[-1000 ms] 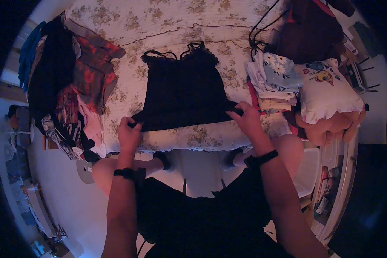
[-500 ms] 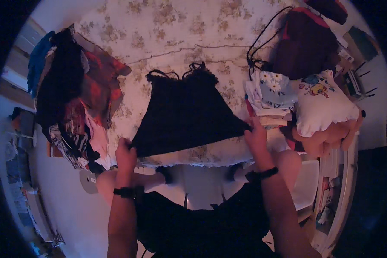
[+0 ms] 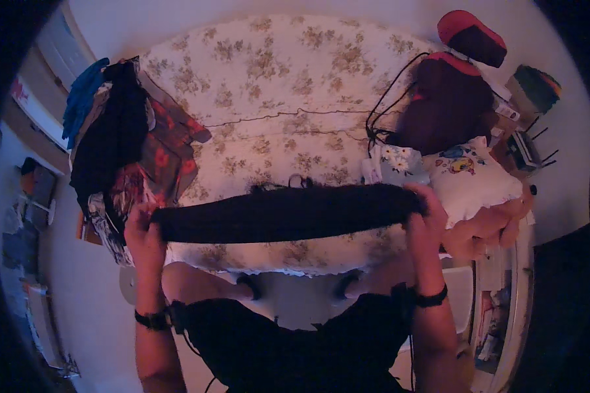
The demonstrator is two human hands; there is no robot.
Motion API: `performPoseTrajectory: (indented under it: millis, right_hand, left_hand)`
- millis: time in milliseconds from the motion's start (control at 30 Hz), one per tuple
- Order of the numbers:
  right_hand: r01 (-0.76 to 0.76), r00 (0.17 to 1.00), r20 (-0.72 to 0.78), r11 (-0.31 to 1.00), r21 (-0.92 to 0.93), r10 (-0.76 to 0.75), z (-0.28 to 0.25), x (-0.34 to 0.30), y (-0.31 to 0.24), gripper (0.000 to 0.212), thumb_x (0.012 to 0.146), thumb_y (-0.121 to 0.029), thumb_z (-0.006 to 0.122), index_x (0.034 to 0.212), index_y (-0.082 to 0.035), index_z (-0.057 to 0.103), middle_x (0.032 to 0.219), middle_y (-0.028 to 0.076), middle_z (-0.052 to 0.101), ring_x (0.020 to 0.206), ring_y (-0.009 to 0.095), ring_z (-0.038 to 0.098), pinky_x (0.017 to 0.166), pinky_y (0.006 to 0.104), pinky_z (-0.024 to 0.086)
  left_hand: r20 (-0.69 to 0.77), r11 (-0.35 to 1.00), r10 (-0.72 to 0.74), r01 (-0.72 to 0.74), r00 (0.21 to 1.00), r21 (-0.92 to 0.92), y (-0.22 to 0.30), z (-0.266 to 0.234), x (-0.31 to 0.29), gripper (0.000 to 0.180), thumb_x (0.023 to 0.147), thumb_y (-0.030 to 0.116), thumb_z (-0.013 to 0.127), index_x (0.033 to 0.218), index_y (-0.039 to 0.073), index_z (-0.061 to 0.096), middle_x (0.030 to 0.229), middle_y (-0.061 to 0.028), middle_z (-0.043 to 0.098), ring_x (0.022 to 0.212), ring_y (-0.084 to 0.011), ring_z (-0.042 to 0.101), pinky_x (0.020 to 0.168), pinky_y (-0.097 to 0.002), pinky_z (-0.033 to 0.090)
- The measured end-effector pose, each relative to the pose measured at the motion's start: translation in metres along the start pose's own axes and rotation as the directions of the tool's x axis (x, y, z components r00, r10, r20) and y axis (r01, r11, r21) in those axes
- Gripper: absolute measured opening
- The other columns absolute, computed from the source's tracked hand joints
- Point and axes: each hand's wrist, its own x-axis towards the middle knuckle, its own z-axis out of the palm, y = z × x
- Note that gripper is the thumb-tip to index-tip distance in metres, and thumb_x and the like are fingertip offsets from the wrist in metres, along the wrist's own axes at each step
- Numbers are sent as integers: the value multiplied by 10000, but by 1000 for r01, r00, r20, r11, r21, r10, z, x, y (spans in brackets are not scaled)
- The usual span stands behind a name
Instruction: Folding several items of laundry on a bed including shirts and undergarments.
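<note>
A black camisole (image 3: 282, 213) with thin straps and a ruffled edge is stretched in a wide band between my hands. My left hand (image 3: 144, 232) grips its left end, and my right hand (image 3: 427, 219) is closed round its right end. The camisole is raised toward me, over the near part of a seat with a floral cover (image 3: 288, 164). Its straps stick up behind the band. Just beyond my right hand sits a stack of folded clothes (image 3: 400, 164), the top one printed with white daisies; the camisole and hand hide its lower part.
A heap of mixed clothes (image 3: 111, 131) hangs at the seat's left end. On the right are a white printed cushion (image 3: 472, 180), a dark red drawstring bag (image 3: 442, 105) and a red and black cap (image 3: 472, 38). A black device with antennas (image 3: 526, 150) stands farther right.
My hands have moved apart and lifted the camisole's lower edge up toward me. The garment lay spread flat before and now shows as a taut band. My view has shifted a little.
</note>
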Motion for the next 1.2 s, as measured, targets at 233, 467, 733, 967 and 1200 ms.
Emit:
performPoseTrajectory:
  millis: [233,467,733,967,1200]
  right_hand:
    - [155,988,5,986,-59,-155,-21,54,-71,435,805,90,486,1159,-24,712,1036,59,724,874,98,657,719,254,524]
    - [26,987,159,993,-118,-7,37,150,-70,250,911,-5,600,1117,-23,742,886,62,722,517,125,612,488,289,503]
    - [105,985,148,992,-74,-93,65,183,-111,286,930,-3,581,1174,-16,729,856,48,691,518,89,575,488,251,463]
    - [76,987,148,995,-60,-66,44,126,-48,370,862,78,562,1172,-29,732,854,85,709,543,107,610,502,291,493]
    - [30,969,240,940,-341,56,13,16,129,396,824,46,583,1170,-62,741,921,107,727,666,178,667,558,328,538]
  left_hand:
    - [161,984,-116,92,980,150,79,-8,71,142,919,59,613,1010,1,705,841,-19,682,752,-119,636,670,-264,508]
    - [480,915,-5,-190,877,356,20,1,208,152,918,92,607,996,15,713,838,-50,693,610,-164,634,533,-311,488]
    - [255,998,-52,61,966,-29,35,8,230,215,914,121,584,1037,34,738,845,-48,689,668,-183,643,601,-323,506]
    - [102,969,36,-60,994,240,26,-12,118,245,913,45,566,1082,65,742,871,-42,706,817,-100,638,688,-260,497]
    - [248,949,-316,300,916,98,-126,1,-25,279,862,-56,544,1083,24,693,977,-92,706,651,-187,687,514,-323,588]
